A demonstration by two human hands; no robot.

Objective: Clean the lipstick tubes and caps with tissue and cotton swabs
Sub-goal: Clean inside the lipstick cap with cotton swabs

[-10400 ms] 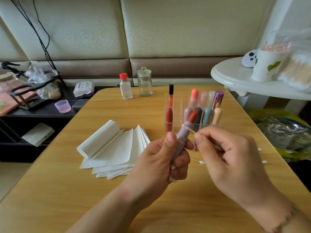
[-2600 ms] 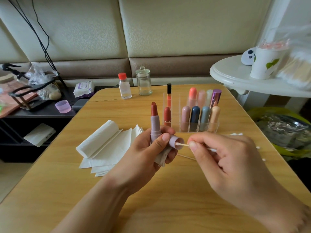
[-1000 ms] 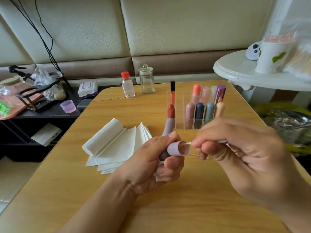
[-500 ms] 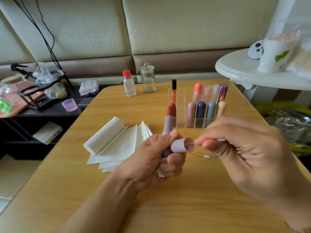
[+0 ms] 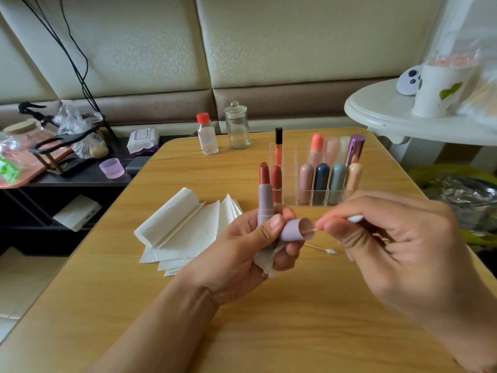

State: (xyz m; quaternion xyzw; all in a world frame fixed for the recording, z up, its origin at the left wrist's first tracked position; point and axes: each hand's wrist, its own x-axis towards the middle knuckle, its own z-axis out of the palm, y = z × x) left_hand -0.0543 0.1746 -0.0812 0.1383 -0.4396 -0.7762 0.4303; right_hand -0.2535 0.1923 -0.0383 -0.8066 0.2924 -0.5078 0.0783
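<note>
My left hand (image 5: pixel 250 254) grips an upright lilac lipstick tube (image 5: pixel 265 203) with its brick-red bullet showing, a lilac cap (image 5: pixel 294 229) lying sideways between thumb and fingers, and a crumpled tissue piece (image 5: pixel 266 261) under the fingers. My right hand (image 5: pixel 398 246) pinches a cotton swab (image 5: pixel 312 230) whose tip goes into the cap's open mouth. A second cotton swab (image 5: pixel 322 249) lies on the table below the cap. A stack of white tissues (image 5: pixel 185 230) lies to the left.
A clear organiser (image 5: pixel 317 197) with several capped lipsticks stands behind my hands on the wooden table (image 5: pixel 269 332). A red-capped bottle (image 5: pixel 207 134) and a glass jar (image 5: pixel 238 126) stand at the far edge. A white side table (image 5: pixel 390 114) with a cup is at right.
The lipstick tube has come more upright in my left hand and stands higher. My right hand has kept working the swab in the cap's mouth.
</note>
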